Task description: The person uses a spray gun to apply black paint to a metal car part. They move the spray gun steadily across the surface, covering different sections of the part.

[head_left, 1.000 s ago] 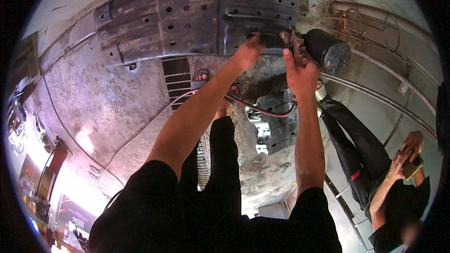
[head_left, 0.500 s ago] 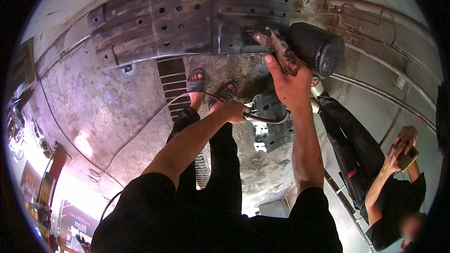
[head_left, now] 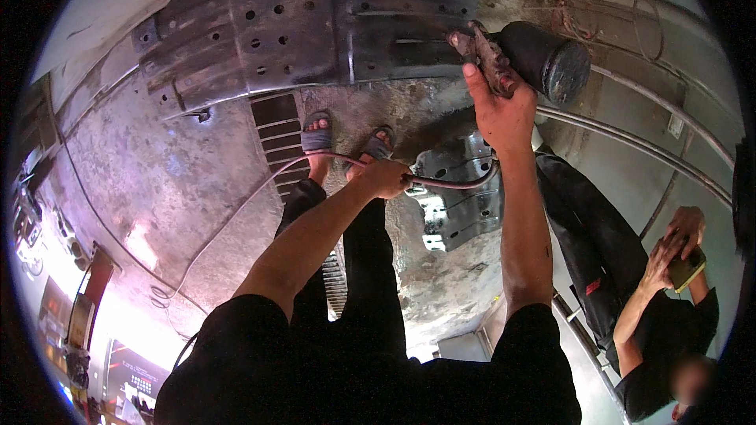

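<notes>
Wrapped around the grip of a dirty spray gun (head_left: pixel 492 59) with a large black cup (head_left: pixel 547 61), my right hand (head_left: pixel 508 118) is closed, its thumb up along the gun's back. The gun is in front of the right end of a long dark metal panel (head_left: pixel 283 24) with rows of holes. A reddish-brown air hose (head_left: pixel 457 184) runs up to the gun's handle, which my palm partly hides. Lower and to the left, my left hand (head_left: pixel 384 179) is closed around that hose. Beneath the hose lies a smaller glossy black metal plate (head_left: pixel 465 212).
A floor grate (head_left: pixel 276 130) runs beside my sandalled feet. The hose trails across the concrete at left to a coil (head_left: pixel 161 293). Pipes (head_left: pixel 646 153) line the right wall. At lower right another person (head_left: pixel 669 323) holds a phone (head_left: pixel 687 269).
My right hand has carried the spray gun a little to the right and up, past the long panel's right end. The view has shifted slightly. My left hand stays on the hose.
</notes>
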The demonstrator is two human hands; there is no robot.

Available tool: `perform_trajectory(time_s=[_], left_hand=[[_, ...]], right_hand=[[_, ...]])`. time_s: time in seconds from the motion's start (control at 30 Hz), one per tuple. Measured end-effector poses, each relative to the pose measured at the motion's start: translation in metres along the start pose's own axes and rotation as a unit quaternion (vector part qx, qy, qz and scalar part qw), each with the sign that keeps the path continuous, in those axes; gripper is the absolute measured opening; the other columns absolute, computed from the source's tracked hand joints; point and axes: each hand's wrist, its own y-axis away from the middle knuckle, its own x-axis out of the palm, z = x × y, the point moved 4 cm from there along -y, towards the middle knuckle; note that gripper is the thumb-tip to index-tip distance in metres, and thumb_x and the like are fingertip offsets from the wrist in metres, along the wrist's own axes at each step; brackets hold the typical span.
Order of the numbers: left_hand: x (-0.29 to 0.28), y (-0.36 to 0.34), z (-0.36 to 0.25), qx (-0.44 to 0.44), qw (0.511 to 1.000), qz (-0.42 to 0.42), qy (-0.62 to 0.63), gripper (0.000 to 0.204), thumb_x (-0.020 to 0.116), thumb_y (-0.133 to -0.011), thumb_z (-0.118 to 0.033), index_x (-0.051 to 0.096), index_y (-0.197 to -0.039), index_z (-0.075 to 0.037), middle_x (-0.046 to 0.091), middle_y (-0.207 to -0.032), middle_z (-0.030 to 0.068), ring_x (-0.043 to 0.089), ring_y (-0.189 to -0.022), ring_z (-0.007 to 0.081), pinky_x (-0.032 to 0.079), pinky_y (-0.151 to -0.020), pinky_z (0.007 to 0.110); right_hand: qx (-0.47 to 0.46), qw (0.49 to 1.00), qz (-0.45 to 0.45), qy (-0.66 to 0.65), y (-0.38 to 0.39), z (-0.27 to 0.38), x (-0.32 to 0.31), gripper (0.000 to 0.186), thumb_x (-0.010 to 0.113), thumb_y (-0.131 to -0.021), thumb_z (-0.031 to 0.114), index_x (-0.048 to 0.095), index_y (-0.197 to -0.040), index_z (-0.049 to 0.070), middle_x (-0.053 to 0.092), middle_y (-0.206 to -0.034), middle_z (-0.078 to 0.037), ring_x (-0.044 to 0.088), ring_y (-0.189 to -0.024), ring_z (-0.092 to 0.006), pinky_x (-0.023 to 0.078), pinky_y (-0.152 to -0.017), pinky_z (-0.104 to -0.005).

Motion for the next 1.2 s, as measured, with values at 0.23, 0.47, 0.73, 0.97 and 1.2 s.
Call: perform_trajectory(time_s=[0.23,0.47,0.73,0.97,1.2], left_hand=[[0.010,-0.022,-0.014,-0.009,0.997,-0.025,0.072,0.039,0.053,-0.099,-0.043,0.067,-0.118,-0.012,0.072,-0.099,0.0128,0.069,-0.092,0.0338,0.053,-0.081,0.049],[0.002,-0.027,-0.037,-0.053,0.995,-0.033,0.073,0.036,0.056,-0.095,-0.042,0.069,-0.118,-0.017,0.072,-0.107,0.0125,0.068,-0.101,0.0356,0.054,-0.088,0.048],[-0.005,-0.037,-0.057,-0.037,0.994,-0.080,0.057,0.044,0.052,-0.099,-0.047,0.066,-0.120,-0.010,0.071,-0.090,0.0185,0.070,-0.086,0.0371,0.054,-0.080,0.051],[-0.016,-0.042,-0.069,-0.061,0.995,-0.064,0.054,0.041,0.053,-0.098,-0.045,0.066,-0.122,-0.015,0.072,-0.094,0.0187,0.070,-0.087,0.0385,0.055,-0.081,0.052],[-0.015,-0.038,-0.061,-0.061,0.991,-0.089,0.083,0.040,0.054,-0.096,-0.044,0.067,-0.120,-0.014,0.071,-0.101,0.0192,0.069,-0.095,0.0392,0.053,-0.088,0.051]], right_hand=[[0.010,0.997,-0.046,0.057,-0.005,-0.044,-0.027,0.040,0.071,-0.090,0.041,0.072,-0.105,0.004,0.071,-0.086,-0.020,0.070,-0.082,-0.0420,0.054,-0.071,-0.0445],[0.064,0.991,-0.062,0.095,-0.009,-0.077,-0.053,0.042,0.072,-0.089,0.041,0.072,-0.093,-0.001,0.069,-0.080,-0.023,0.068,-0.081,-0.0434,0.053,-0.068,-0.0455],[0.054,0.983,-0.095,0.146,-0.025,-0.106,-0.081,0.042,0.075,-0.085,0.039,0.071,-0.089,-0.002,0.069,-0.080,-0.025,0.067,-0.083,-0.0457,0.053,-0.070,-0.0477],[0.079,0.961,-0.117,0.238,-0.034,-0.126,-0.091,0.041,0.074,-0.085,0.040,0.072,-0.094,0.001,0.070,-0.086,-0.026,0.066,-0.086,-0.0478,0.053,-0.075,-0.0503],[0.100,0.976,-0.085,0.174,-0.034,-0.129,-0.081,0.042,0.073,-0.086,0.042,0.072,-0.092,0.001,0.070,-0.083,-0.024,0.068,-0.085,-0.0457,0.054,-0.074,-0.0492]])
